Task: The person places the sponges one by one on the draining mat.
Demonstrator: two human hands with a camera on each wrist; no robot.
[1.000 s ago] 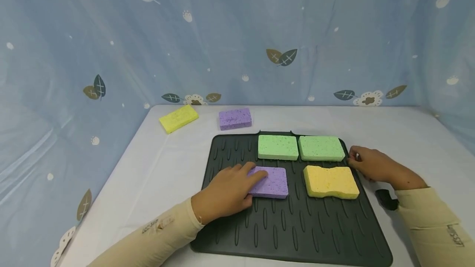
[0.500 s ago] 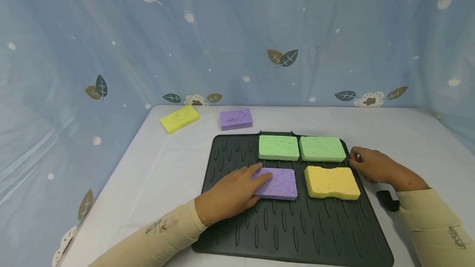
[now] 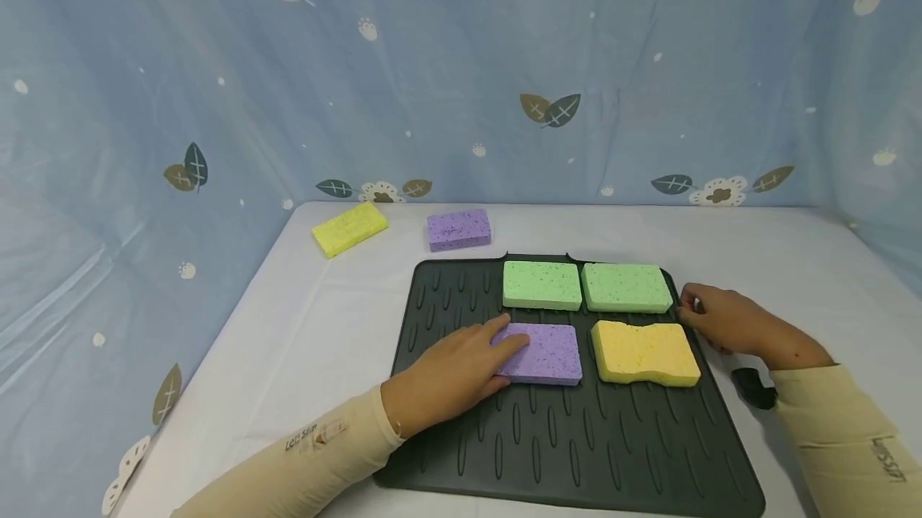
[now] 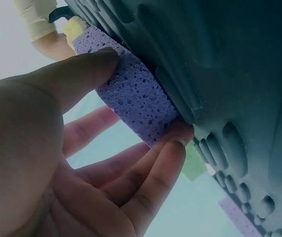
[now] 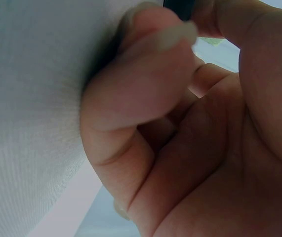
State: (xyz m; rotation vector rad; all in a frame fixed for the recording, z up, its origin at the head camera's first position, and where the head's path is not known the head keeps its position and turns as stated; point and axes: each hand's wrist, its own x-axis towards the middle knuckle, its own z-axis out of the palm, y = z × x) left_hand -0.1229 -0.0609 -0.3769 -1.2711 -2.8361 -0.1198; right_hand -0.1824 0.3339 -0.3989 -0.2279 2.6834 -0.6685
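My left hand [image 3: 450, 370] grips a purple sponge [image 3: 551, 354] by its left end on the dark ribbed mat [image 3: 576, 454]. In the left wrist view the thumb lies across the pitted side of the sponge [image 4: 136, 94], and the fingers reach along its far edge. At the mat's upper right edge, my right hand [image 3: 735, 326] pinches the rim between thumb and curled fingers. Two green sponges [image 3: 542, 286] [image 3: 627, 288] lie side by side along the mat's back. A yellow sponge [image 3: 644, 353] with notched long sides lies right of the purple one, a narrow gap between them.
Behind the mat on the white tabletop [image 3: 324, 326] lie a second purple sponge [image 3: 458, 230] and a lime-yellow sponge [image 3: 350, 229]. A blue patterned curtain [image 3: 432, 62] hangs along the back and sides. A black object [image 3: 754, 388] shows at the right wrist.
My left hand has slid the purple sponge to the right across the mat, toward the yellow sponge; the last half second shows only a slight shift. The right hand stays in place.
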